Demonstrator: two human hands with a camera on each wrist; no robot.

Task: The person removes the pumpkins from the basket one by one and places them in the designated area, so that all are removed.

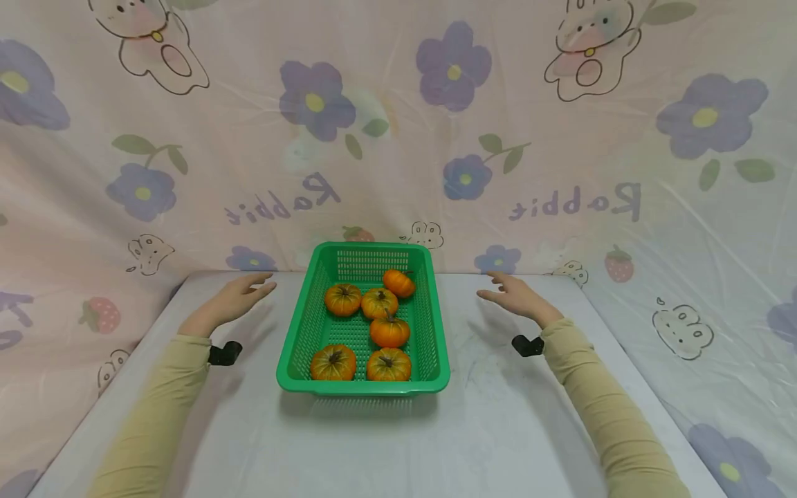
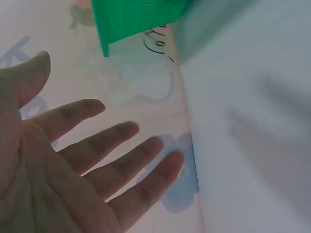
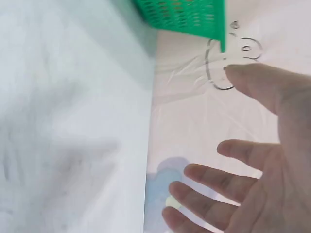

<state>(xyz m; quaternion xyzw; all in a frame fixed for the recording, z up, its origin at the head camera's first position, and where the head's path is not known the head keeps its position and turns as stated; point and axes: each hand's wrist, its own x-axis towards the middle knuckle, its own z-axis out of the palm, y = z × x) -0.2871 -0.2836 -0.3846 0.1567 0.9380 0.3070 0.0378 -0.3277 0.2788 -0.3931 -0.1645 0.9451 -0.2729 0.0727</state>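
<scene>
A green plastic basket (image 1: 363, 388) with slotted walls stands on the table, holding several small orange pumpkins (image 1: 389, 333). Most pumpkins sit upright with stems showing; one pumpkin (image 1: 398, 283) at the far right corner lies tilted. To the left of the basket, my left hand (image 1: 239, 297) is held above the table with fingers spread, touching nothing. On the other side my right hand (image 1: 515, 296) hovers likewise, its fingers apart and holding nothing. Both wrist views show a corner of the basket (image 2: 131, 22) (image 3: 189, 17) beyond the bare palms.
The white table (image 1: 349, 449) runs back to a hanging cloth (image 1: 386, 138) printed with flowers and rabbits, which also rises along both sides. A black wrist device (image 1: 225, 353) is strapped under the left sleeve, and another black device (image 1: 528, 345) under the right.
</scene>
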